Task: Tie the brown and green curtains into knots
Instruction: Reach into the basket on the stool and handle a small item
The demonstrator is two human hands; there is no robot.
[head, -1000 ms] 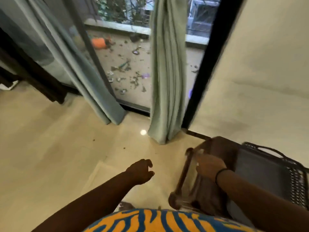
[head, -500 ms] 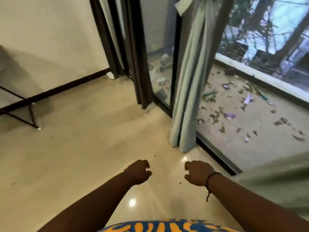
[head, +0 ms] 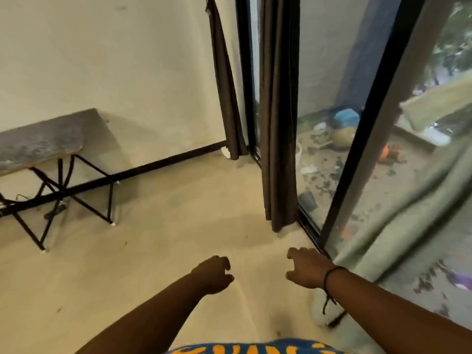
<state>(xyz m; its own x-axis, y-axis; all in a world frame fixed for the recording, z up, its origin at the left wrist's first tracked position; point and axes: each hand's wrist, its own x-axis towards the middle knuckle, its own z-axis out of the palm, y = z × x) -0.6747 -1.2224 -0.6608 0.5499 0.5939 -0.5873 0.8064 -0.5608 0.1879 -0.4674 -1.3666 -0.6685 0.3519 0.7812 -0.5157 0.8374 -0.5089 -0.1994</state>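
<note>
A brown curtain [head: 279,118] hangs straight down to the floor beside the glass door, ahead of me and unknotted. A second brown curtain [head: 226,93] hangs in the corner by the wall. A pale green curtain [head: 398,226] slants across the right side, blurred. My left hand [head: 213,274] and my right hand [head: 306,268] reach forward over the floor, fingers loosely curled, holding nothing. Both hands are short of the brown curtain, well below its hem.
A bench [head: 38,146] with a grey top and black crossed legs stands against the left wall. The black door frame [head: 357,139] and glass run along the right. Beyond the glass lies a littered balcony floor [head: 332,159].
The view has swung left from the green curtains to the brown ones. My right hand let go of the dark chair a second ago; both hands now hang free in front.
</note>
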